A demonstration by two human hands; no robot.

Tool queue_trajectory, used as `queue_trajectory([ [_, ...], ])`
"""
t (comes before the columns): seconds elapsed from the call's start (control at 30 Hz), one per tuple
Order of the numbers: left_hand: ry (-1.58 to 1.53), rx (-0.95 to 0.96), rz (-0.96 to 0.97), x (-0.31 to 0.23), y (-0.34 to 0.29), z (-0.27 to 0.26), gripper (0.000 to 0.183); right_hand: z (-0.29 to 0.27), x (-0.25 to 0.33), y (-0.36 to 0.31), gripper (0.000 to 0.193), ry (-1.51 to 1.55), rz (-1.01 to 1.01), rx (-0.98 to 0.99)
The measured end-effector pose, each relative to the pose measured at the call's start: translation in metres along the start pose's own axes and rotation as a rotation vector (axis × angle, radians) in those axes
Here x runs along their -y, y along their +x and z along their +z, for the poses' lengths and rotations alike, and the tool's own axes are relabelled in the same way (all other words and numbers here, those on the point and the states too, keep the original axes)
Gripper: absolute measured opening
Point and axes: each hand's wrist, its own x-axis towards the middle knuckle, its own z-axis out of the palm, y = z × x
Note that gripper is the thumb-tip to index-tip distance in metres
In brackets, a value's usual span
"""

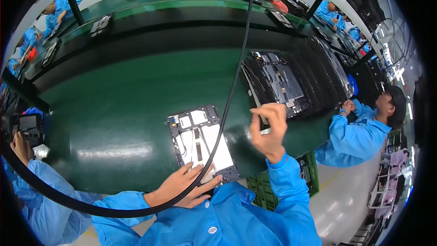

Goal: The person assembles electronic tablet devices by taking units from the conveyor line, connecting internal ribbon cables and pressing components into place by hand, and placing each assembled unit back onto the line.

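Note:
An opened tablet (211,136), its back off and bright silver plates, a ribbon cable and small boards showing in a black frame, lies on the green table in front of me. My left hand (184,186) rests on its near edge, fingers stretched and spread. Just right of the tablet my right hand (269,132) is raised above the table, with thumb and forefinger brought together in a pinch. Whatever they hold, if anything, is too small to make out. A thick black cable crosses in front of the tablet and passes over my left hand in the picture.
A row of similar opened tablets (283,84) leans stacked at the right. Below the table edge stands a green crate (261,190). A co-worker in blue (359,125) sits at the right, another's hand (20,148) is at far left. A raised shelf (159,34) runs along the back.

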Motion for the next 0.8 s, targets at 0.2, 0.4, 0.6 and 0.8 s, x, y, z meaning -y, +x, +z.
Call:
queue_trajectory([
  [0.2,0.141,0.062,0.200,0.014,0.023,0.000,0.071,-0.080,-0.005,0.010,0.065,-0.699,0.113,0.131],
  [0.4,0.167,-0.059,0.021,0.078,0.072,-0.017,0.060,-0.090,-0.014,0.014,0.049,-0.720,0.115,0.191],
  [0.6,0.298,-0.337,-0.268,0.215,0.132,-0.038,0.051,-0.092,-0.021,0.023,0.072,-0.920,-0.105,0.215],
  [0.8,0.465,-0.723,-0.425,0.285,0.116,-0.023,0.049,-0.081,-0.026,0.047,0.078,-1.332,-0.185,0.416],
])
